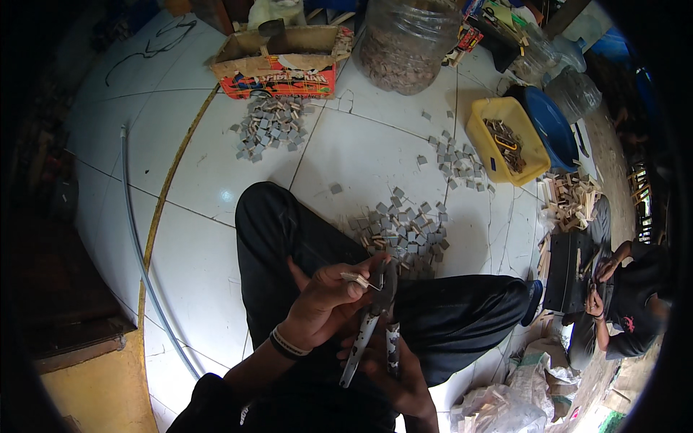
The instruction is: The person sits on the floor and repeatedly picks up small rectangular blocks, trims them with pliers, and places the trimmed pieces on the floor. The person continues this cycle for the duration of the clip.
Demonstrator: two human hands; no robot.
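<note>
My left hand (319, 309) is closed in a pinch on a small pale wooden piece (354, 278), from which a thin metal wire sticks out. My right hand (404, 381) grips a pair of pliers (388, 287) by its white handles with dark spots. The dark jaws point away from me, beside my left fingertips, and the wire runs up to them. Whether the jaws bite on the wire is too small to tell. Just beyond both hands lies a heap of small grey square pieces (411, 229), several with thin wires or pale sides showing.
More grey pieces lie in piles (268, 128) by a red cardboard box (278, 81) and near a yellow basin (476, 119). A large clear plastic jar (401, 50) and a blue basin (552, 123) stand behind. At right, another person (635, 303) sits working near wood offcuts (570, 198).
</note>
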